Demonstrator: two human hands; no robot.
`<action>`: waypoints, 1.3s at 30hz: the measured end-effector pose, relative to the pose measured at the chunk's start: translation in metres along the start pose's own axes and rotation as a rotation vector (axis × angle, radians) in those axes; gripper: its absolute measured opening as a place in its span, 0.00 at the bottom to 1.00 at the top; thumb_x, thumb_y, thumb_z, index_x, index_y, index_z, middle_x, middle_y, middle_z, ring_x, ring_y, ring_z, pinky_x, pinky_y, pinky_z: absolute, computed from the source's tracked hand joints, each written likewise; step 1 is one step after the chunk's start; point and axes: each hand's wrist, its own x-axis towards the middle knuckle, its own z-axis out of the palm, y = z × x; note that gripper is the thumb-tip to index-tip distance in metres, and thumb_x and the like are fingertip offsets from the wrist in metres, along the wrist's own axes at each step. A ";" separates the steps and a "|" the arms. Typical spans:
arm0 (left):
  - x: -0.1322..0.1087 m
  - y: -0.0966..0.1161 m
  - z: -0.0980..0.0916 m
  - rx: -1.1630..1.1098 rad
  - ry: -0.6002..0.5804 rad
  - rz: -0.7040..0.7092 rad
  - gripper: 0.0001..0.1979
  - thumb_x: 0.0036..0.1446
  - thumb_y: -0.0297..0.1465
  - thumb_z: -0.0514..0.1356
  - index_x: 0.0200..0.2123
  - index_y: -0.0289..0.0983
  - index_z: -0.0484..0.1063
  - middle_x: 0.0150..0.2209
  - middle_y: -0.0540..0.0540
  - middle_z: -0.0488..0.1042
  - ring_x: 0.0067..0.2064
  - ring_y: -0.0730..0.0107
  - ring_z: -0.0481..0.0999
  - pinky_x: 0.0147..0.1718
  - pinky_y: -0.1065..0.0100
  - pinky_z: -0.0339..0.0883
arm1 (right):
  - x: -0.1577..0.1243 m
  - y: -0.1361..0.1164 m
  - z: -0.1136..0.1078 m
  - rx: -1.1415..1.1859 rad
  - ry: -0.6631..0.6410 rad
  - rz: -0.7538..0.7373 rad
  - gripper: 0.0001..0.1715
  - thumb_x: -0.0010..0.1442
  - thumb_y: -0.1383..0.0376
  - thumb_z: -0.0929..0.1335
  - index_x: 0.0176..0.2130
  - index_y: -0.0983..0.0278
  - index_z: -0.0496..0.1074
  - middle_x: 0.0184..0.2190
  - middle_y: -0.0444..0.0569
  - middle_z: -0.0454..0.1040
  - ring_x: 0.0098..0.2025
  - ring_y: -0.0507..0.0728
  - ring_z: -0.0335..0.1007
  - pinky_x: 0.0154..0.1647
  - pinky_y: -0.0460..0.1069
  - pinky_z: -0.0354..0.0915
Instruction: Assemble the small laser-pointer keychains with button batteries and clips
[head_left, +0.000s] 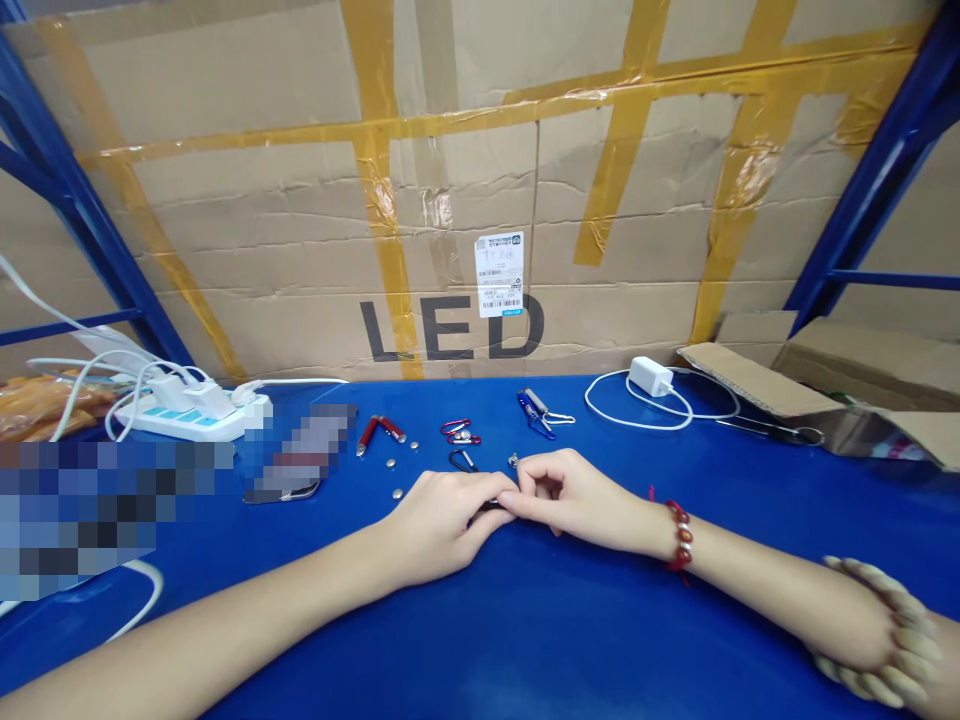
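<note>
My left hand [450, 515] is closed in a pinch on a small black piece [491, 503], mostly hidden by the fingers. My right hand [566, 495] meets it fingertip to fingertip, thumb and forefinger pressed together; what they hold is hidden. Just beyond the hands lie a black carabiner clip [463, 461] and a small shiny metal part [514, 460]. Red carabiner clips [459, 432] rest farther back. To the left are two short red tubes [380, 432] and several small silver discs like button cells [391, 463]. Blue and silver tubes with clips [536, 412] lie behind my right hand.
A phone [300, 460], partly pixelated, lies at left, near a white power strip [195, 415] with plugs and cables. At the back right are a white charger [651, 377] with its cord and an open cardboard box [862, 400]. A large taped carton [300, 250] stands behind the blue tabletop [570, 640].
</note>
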 end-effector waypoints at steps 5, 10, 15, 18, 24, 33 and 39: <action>0.000 0.000 -0.001 0.019 0.003 0.000 0.07 0.60 0.30 0.49 0.39 0.41 0.66 0.37 0.54 0.74 0.36 0.72 0.74 0.33 0.74 0.61 | 0.000 -0.001 0.000 0.031 -0.002 0.006 0.24 0.53 0.52 0.65 0.19 0.65 0.58 0.16 0.39 0.59 0.16 0.45 0.57 0.17 0.41 0.53; -0.001 0.001 -0.002 0.031 0.008 -0.002 0.08 0.61 0.31 0.49 0.39 0.42 0.66 0.36 0.53 0.75 0.37 0.70 0.74 0.31 0.74 0.61 | 0.000 -0.002 0.002 0.027 0.002 0.018 0.25 0.54 0.50 0.64 0.18 0.65 0.56 0.17 0.39 0.59 0.16 0.45 0.58 0.17 0.41 0.53; -0.002 0.002 -0.002 0.027 0.014 -0.002 0.08 0.60 0.31 0.49 0.38 0.41 0.67 0.36 0.52 0.75 0.36 0.69 0.75 0.33 0.74 0.63 | 0.001 -0.002 0.003 0.036 -0.011 0.036 0.26 0.53 0.49 0.63 0.19 0.65 0.54 0.17 0.39 0.59 0.16 0.45 0.57 0.16 0.41 0.52; -0.003 0.003 -0.003 0.022 0.016 -0.003 0.08 0.60 0.30 0.49 0.38 0.40 0.67 0.37 0.51 0.75 0.37 0.69 0.75 0.34 0.74 0.63 | 0.002 -0.003 0.003 0.025 -0.036 0.059 0.26 0.53 0.48 0.63 0.19 0.65 0.55 0.17 0.40 0.60 0.16 0.45 0.56 0.16 0.42 0.51; -0.004 0.002 -0.004 0.019 0.027 -0.005 0.07 0.60 0.30 0.50 0.37 0.42 0.67 0.37 0.52 0.75 0.37 0.69 0.75 0.33 0.74 0.64 | 0.002 -0.006 0.002 0.006 -0.083 0.082 0.27 0.54 0.47 0.62 0.18 0.65 0.55 0.17 0.41 0.61 0.18 0.46 0.55 0.18 0.42 0.51; -0.004 0.003 -0.004 -0.013 0.047 -0.042 0.09 0.60 0.30 0.49 0.36 0.42 0.69 0.38 0.53 0.75 0.39 0.69 0.75 0.36 0.72 0.64 | 0.003 -0.005 0.002 0.016 -0.104 0.101 0.27 0.56 0.48 0.60 0.22 0.67 0.66 0.19 0.43 0.65 0.18 0.46 0.57 0.19 0.41 0.55; -0.003 0.002 0.000 0.052 0.143 -0.160 0.09 0.61 0.31 0.46 0.39 0.42 0.66 0.37 0.53 0.75 0.37 0.66 0.75 0.32 0.70 0.65 | 0.005 -0.004 0.003 0.030 0.103 0.015 0.20 0.54 0.52 0.65 0.26 0.66 0.67 0.22 0.42 0.68 0.15 0.45 0.59 0.15 0.41 0.55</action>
